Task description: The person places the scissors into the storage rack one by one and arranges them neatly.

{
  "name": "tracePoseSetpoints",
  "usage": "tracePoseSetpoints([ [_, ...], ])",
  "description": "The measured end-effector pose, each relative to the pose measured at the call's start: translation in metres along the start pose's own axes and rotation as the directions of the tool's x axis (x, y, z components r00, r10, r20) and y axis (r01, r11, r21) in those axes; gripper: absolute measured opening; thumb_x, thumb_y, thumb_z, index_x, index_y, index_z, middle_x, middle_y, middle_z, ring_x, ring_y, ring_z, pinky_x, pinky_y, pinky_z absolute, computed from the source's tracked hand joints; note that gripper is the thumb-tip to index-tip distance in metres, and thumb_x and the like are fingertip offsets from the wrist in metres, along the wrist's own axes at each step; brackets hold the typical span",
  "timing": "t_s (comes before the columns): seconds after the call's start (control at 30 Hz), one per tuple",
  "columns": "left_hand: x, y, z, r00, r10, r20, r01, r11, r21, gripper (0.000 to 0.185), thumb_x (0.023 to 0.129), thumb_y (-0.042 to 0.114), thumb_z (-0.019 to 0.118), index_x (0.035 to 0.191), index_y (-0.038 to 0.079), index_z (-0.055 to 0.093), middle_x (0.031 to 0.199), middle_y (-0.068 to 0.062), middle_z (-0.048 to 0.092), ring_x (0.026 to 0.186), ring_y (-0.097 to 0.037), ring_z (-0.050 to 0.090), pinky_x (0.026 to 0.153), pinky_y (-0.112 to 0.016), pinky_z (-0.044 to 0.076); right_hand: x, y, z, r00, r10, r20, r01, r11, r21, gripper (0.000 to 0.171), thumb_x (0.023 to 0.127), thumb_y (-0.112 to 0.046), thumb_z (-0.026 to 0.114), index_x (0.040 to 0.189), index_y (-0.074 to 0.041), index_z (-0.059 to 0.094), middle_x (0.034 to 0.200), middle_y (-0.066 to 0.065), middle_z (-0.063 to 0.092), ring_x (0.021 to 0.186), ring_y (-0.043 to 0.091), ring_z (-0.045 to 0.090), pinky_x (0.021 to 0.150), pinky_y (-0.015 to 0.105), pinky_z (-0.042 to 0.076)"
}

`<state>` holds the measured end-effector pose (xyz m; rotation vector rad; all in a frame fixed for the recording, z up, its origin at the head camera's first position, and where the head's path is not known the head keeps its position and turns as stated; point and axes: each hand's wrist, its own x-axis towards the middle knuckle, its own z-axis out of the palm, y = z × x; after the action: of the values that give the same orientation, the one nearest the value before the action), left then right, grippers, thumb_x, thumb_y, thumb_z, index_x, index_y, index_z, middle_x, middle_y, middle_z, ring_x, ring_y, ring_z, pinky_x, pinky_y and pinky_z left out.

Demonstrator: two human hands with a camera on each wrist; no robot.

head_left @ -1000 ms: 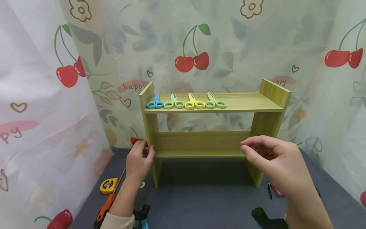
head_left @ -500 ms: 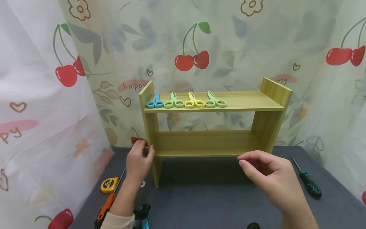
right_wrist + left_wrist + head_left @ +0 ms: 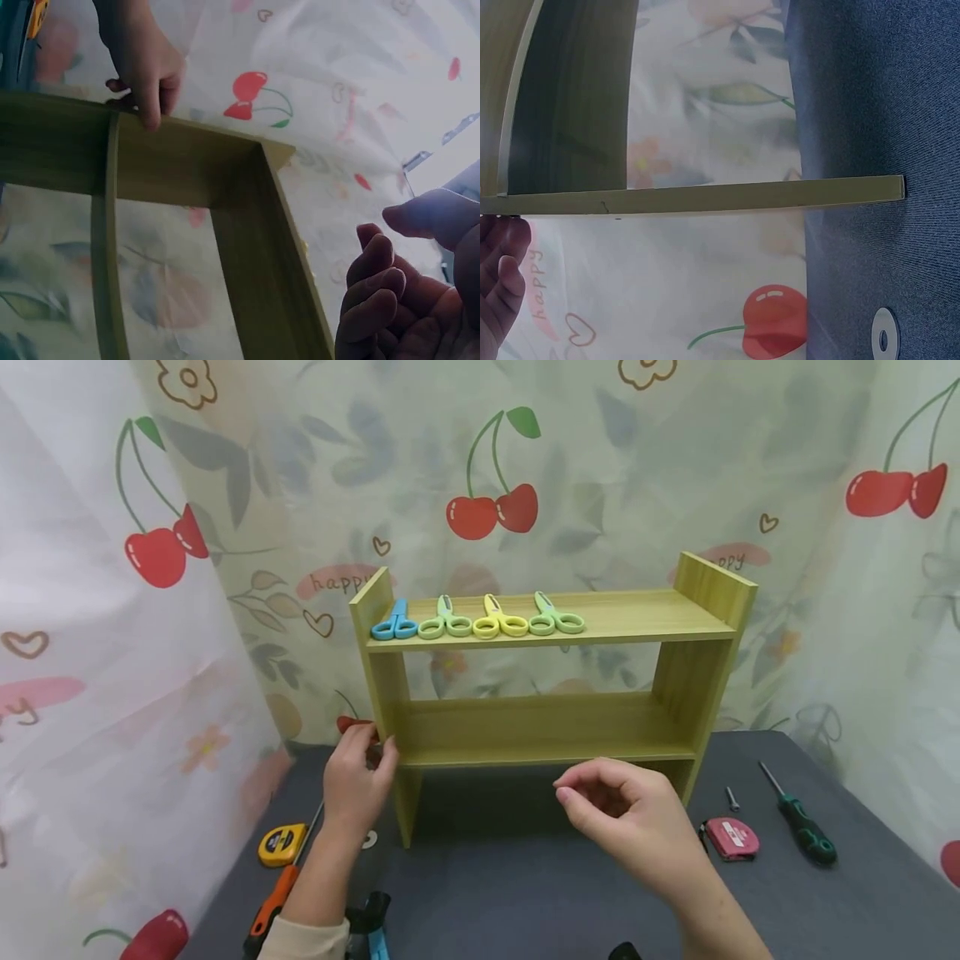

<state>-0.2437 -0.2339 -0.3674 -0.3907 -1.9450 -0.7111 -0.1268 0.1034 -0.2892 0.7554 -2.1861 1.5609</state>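
Head view. Your left hand (image 3: pixel 356 774) grips the left upright of the wooden shelf (image 3: pixel 540 681), fingers curled round its front edge at the height of the lower board; forearm runs up from the bottom of the frame, cream sleeve at the wrist. Your right hand (image 3: pixel 628 817) hovers in front of the shelf below the lower board, touching nothing, fingers loosely curled with thumb and forefinger close together; whether they pinch something small you cannot tell here. The shelf stands upright on the dark grey table (image 3: pixel 525 893), against the cherry-print curtain (image 3: pixel 150 610).

On the top board, in a row at the left: blue scissors (image 3: pixel 393 623), green scissors (image 3: pixel 444 622), yellow scissors (image 3: pixel 498 621), a second green pair (image 3: pixel 556 619). On the table, left of your left arm: yellow tape measure (image 3: pixel 282 845), orange-handled tool (image 3: pixel 272 902), a washer (image 3: pixel 369 839). Right of the shelf: pink tape measure (image 3: pixel 731 838), a small bolt (image 3: pixel 731 798), green-handled screwdriver (image 3: pixel 798 825).

Since a second ago your right hand has dropped from the shelf's right corner and moved left toward the middle, uncovering the pink tape measure and bolt. Your left hand has kept its grip.

Left wrist view. Fingertips (image 3: pixel 502 262) at the lower left, against the shelf's edge (image 3: pixel 705 199); washer (image 3: pixel 884 340) on the table.

Right wrist view. Your right hand's fingers (image 3: pixel 375 292) are curled inward and nothing shows in them. Across the shelf frame (image 3: pixel 187 161), your left hand (image 3: pixel 146 64) clasps the upright.
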Motion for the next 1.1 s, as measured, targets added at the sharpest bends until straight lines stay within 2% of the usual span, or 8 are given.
tracePoseSetpoints([
  [0.17,0.000,0.001,0.000,1.000,0.002,0.004,-0.002,1.000,0.008,0.012,0.091,0.005,0.070,0.100,-0.002,0.069,0.094,-0.014,0.066,0.065,-0.021,0.063,0.055,-0.039,0.053,0.000,0.003,0.015,0.998,-0.025,0.049,0.025,1.000,0.007,0.013,0.092,-0.008,0.076,0.094,-0.021,0.075,0.077,-0.004,0.064,0.061,0.015,0.056,0.055,0.028,0.049],
  [0.53,0.000,0.002,0.000,1.000,-0.006,0.006,0.006,1.000,0.013,0.013,0.091,0.005,0.069,0.101,-0.003,0.069,0.095,-0.015,0.065,0.065,-0.022,0.062,0.056,-0.040,0.053,0.000,0.012,0.043,0.992,-0.021,0.124,0.021,1.000,-0.001,0.023,0.088,-0.002,0.076,0.092,-0.025,0.074,0.077,-0.008,0.063,0.060,0.012,0.056,0.055,0.027,0.050],
  [0.83,0.001,0.001,0.001,1.000,0.010,-0.009,-0.010,1.000,0.002,0.013,0.090,0.004,0.070,0.100,-0.003,0.069,0.095,-0.015,0.066,0.064,-0.021,0.063,0.055,-0.041,0.054,-0.003,0.016,0.062,0.980,-0.100,0.171,0.107,0.994,-0.029,0.023,0.085,0.000,0.075,0.090,-0.023,0.073,0.076,-0.013,0.059,0.059,0.005,0.050,0.053,0.023,0.046],
  [1.1,0.001,0.000,0.000,1.000,0.007,0.000,-0.007,1.000,0.007,0.015,0.090,0.005,0.071,0.102,-0.004,0.069,0.095,-0.016,0.066,0.065,-0.025,0.066,0.055,-0.041,0.054,-0.008,0.019,0.077,0.970,-0.122,0.210,0.123,0.992,0.006,0.024,0.085,-0.001,0.076,0.090,-0.024,0.073,0.078,-0.014,0.058,0.058,0.001,0.048,0.052,0.021,0.046],
])
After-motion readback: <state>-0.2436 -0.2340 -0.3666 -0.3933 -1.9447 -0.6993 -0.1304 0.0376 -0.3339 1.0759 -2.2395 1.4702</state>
